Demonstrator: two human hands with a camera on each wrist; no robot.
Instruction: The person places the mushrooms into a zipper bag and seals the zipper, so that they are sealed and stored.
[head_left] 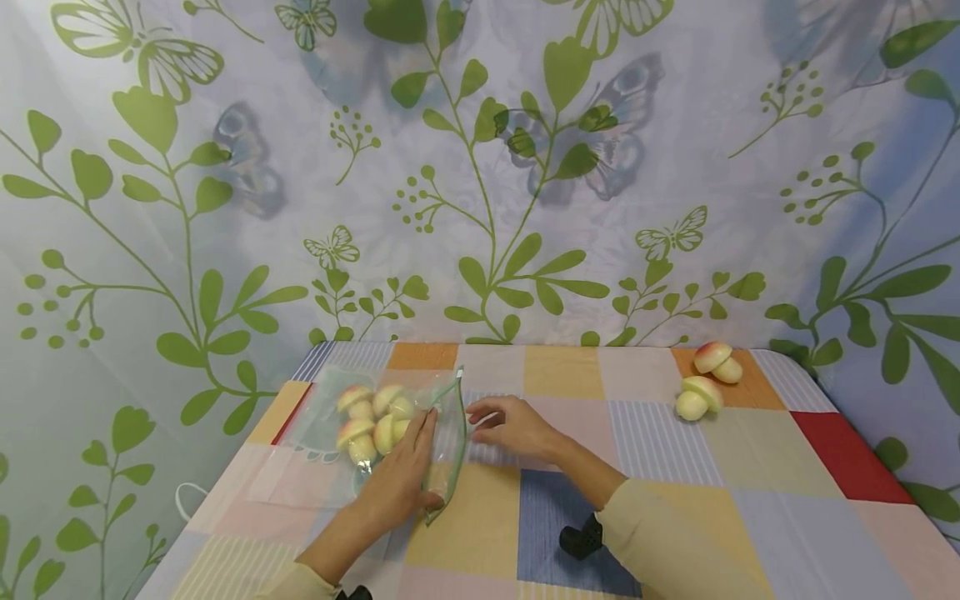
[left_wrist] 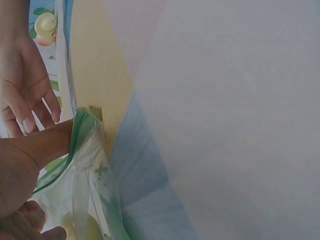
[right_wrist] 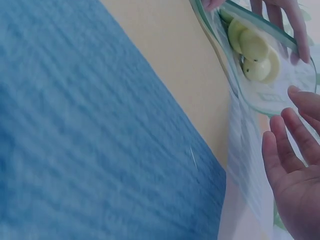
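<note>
A clear zip bag (head_left: pixel 448 454) with a green-edged mouth lies at the left of the table, its mouth spread toward the right. Several pale yellow toy mushrooms (head_left: pixel 358 442) with reddish caps are inside it. My left hand (head_left: pixel 401 479) holds the bag at its mouth, thumb near the front corner and fingers along the upper side. Just right of the mouth, my right hand (head_left: pixel 517 427) has its fingers loosely bent, with nothing between them; in the right wrist view its fingertips (right_wrist: pixel 289 114) are close to the green rim.
Two more toy mushrooms (head_left: pixel 696 398) lie at the back right of the table. A patchwork cloth (head_left: pixel 660 442) covers the tabletop. Behind it hangs a curtain (head_left: pixel 420 208) with leaves and butterflies. Under the bag lies a pale printed sheet (head_left: pixel 318 417).
</note>
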